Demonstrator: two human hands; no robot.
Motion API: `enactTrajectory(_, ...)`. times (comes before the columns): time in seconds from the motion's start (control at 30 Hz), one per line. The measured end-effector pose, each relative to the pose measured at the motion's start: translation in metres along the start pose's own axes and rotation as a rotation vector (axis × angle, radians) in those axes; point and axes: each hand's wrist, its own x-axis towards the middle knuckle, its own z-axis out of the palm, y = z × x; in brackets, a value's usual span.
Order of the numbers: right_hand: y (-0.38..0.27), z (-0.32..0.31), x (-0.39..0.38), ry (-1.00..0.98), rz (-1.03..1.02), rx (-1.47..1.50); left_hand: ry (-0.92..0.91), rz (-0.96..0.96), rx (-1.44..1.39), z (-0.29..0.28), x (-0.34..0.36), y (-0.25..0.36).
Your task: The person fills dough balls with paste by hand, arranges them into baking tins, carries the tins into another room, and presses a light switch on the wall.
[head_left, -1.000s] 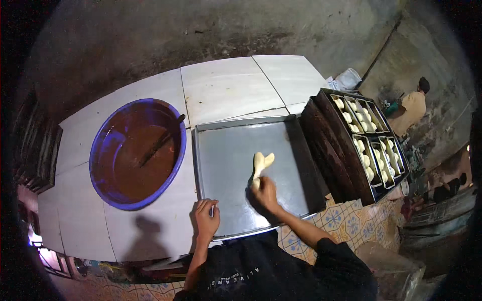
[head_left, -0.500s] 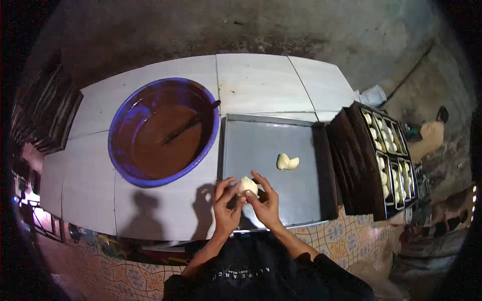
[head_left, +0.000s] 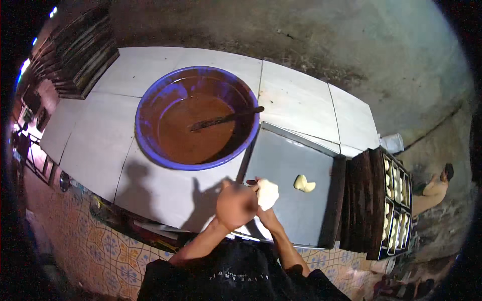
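Observation:
A pale, lumpy piece of dough [head_left: 267, 194] is held over the left edge of a large grey metal tray. My right hand [head_left: 263, 214] grips it and is mostly hidden by the dough and by my other hand. Against it on the left is my left hand [head_left: 237, 205], its back facing up and its fingers smeared by motion, so their pose is unclear. A second dough piece [head_left: 304, 183], folded with two lobes, lies on the metal tray [head_left: 281, 155].
A blue tub [head_left: 145, 145] of brown liquid stands on the white tiled table [head_left: 95, 120], with a dark stick [head_left: 221, 120] leaning in it. Stacked dark pans, the top ones [head_left: 396, 200] holding dough, rise at right. More dark stacked trays [head_left: 85, 55] stand far left. Another person [head_left: 433, 193] sits beyond.
My hands have turned over and moved slightly right with the dough, my left hand now covering part of the right. The whole view has tilted and shifted.

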Motion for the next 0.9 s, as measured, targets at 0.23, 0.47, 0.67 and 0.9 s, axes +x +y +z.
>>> enactTrajectory(0.23,0.016,-0.007,0.014,0.017,-0.093,0.312,0.616,0.381,1.736,0.06,0.071,0.131)
enactTrajectory(0.47,0.034,-0.006,0.02,0.041,-0.045,0.337,0.434,-0.424,2.159,0.023,0.103,0.173)
enactTrajectory(0.67,0.022,-0.006,0.023,0.101,0.068,0.42,0.646,0.001,1.905,0.047,0.096,0.134)
enactTrajectory(0.9,0.01,-0.007,0.023,0.475,0.183,0.708,0.518,0.242,1.301,0.013,0.038,0.025)
